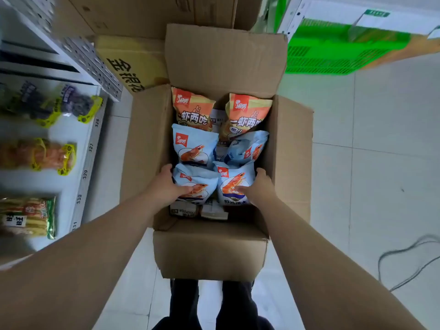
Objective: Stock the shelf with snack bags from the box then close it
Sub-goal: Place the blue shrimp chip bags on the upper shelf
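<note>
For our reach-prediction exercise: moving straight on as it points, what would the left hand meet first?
The left hand grips the near-left blue bag; going on, it would probably meet the middle-left blue bag next, though depth is unclear.

The box [209, 251] stands on the floor [357, 186] in the middle, its flaps spread outward. In it, bags lie in two columns of three: the far-left bag [191, 108] and far-right bag [247, 110], then the middle-left bag [194, 146] and middle-right bag [247, 148], then the near-left bag [202, 179] and near-right bag [232, 179]. Flat packs [190, 210] lie under them at the near end. The left hand [164, 184] grips the near-left bag, and the right hand [258, 186] grips the near-right bag. The shelf [90, 148] runs along the left, with packets [52, 153] on it. A carton [133, 65] sits behind the box to the left, with a larger carton [142, 15] beyond it. A crate [340, 51] stands far right, and a cable [409, 258] lies on the floor near right.
</note>
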